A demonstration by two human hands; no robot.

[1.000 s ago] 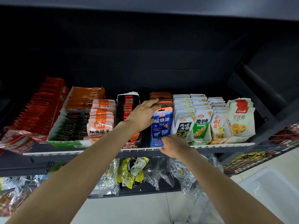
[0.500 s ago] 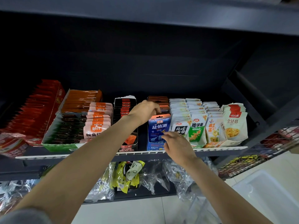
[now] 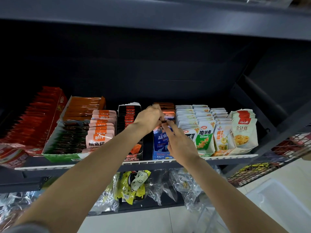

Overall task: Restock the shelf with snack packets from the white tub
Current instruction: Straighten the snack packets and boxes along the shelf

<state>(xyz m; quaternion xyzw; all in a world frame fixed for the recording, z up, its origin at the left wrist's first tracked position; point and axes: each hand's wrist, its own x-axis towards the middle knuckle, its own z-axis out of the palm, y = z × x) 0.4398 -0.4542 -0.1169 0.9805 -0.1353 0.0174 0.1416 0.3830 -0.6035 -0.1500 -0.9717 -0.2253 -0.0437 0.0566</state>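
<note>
The dark shelf [image 3: 168,161] holds rows of snack packets standing upright. My left hand [image 3: 149,119] reaches over the middle row, its fingers curled and pinching the top edge of a packet behind the front blue snack packet [image 3: 159,142]. My right hand [image 3: 180,142] is in front of that blue packet, fingers stretched up to its top edge and meeting the left fingertips there. A corner of the white tub [image 3: 276,200] shows on the floor at lower right; what it contains is out of sight.
Right of the blue row stand white pouch rows [image 3: 205,132] and a pouch stack [image 3: 244,132]. To the left are a black-red box [image 3: 128,118], pink packets [image 3: 101,130], a green tray [image 3: 67,140] and red packs [image 3: 33,118]. Clear bags [image 3: 134,185] fill the lower shelf. A wire rack [image 3: 269,165] juts out at right.
My right hand rose from the shelf's front edge up the blue packet to its top. My left hand curled from lying flat on the row into a pinch.
</note>
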